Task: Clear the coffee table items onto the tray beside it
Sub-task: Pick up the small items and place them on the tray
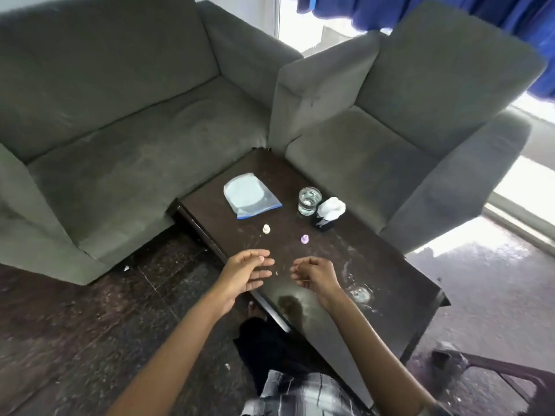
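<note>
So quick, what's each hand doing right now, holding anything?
Left hand: open, fingers relaxed, holding nothing.
Right hand: fingers curled; whether it pinches something small cannot be told.
</note>
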Motion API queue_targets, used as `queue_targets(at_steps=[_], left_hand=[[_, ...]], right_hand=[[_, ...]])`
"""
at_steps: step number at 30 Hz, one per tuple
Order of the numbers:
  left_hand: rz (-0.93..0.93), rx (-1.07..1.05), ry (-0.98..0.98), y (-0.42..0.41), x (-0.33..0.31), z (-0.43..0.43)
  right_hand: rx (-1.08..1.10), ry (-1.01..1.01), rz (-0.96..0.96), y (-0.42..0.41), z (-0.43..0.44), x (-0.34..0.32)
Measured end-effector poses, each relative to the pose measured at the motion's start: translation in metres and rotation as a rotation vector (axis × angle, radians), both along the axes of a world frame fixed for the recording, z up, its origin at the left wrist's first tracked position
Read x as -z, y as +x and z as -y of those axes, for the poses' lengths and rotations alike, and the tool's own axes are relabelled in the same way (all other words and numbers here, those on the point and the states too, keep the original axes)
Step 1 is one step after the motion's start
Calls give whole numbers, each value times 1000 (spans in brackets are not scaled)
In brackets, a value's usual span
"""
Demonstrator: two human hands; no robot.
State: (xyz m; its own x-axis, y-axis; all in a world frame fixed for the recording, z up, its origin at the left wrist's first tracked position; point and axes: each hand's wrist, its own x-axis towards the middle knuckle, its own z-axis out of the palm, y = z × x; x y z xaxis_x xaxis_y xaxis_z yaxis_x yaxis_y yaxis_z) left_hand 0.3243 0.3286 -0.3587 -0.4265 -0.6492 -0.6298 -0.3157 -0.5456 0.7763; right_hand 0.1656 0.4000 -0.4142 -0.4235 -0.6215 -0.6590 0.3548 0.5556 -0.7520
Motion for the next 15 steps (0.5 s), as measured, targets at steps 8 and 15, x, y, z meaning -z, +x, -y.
queue_targets(at_steps=[8,15], left_hand=[[143,56,73,-29,27,121],[195,39,203,-29,67,158]], right_hand=[[111,413,-234,-57,105,104],[-81,594,-424,-83,142,138]])
